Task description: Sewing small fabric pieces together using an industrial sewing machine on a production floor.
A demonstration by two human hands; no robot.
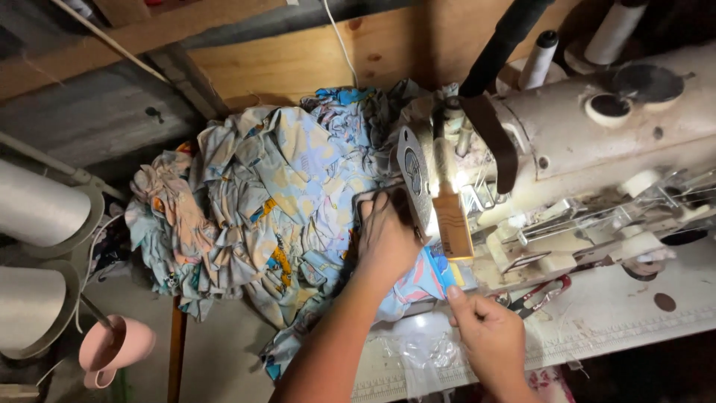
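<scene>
My left hand point(385, 239) lies flat, fingers spread, on a piece of light blue patterned fabric point(418, 280) just left of the needle area of a cream sewing machine point(589, 149). My right hand point(483, 332) pinches the near edge of the same fabric, close to the machine's small lit lamp point(451, 224). A large heap of the patterned cloth point(261, 216) is bunched up to the left of the machine, beyond the left hand. The needle itself is hidden behind the machine head.
Red-handled scissors point(544, 292) lie on the white machine table point(634, 313) right of my right hand. Large white thread cones point(37, 213) stand at the left, smaller spools point(541, 56) behind the machine. A pink cup point(119, 347) hangs lower left. Wooden boards point(298, 60) run behind.
</scene>
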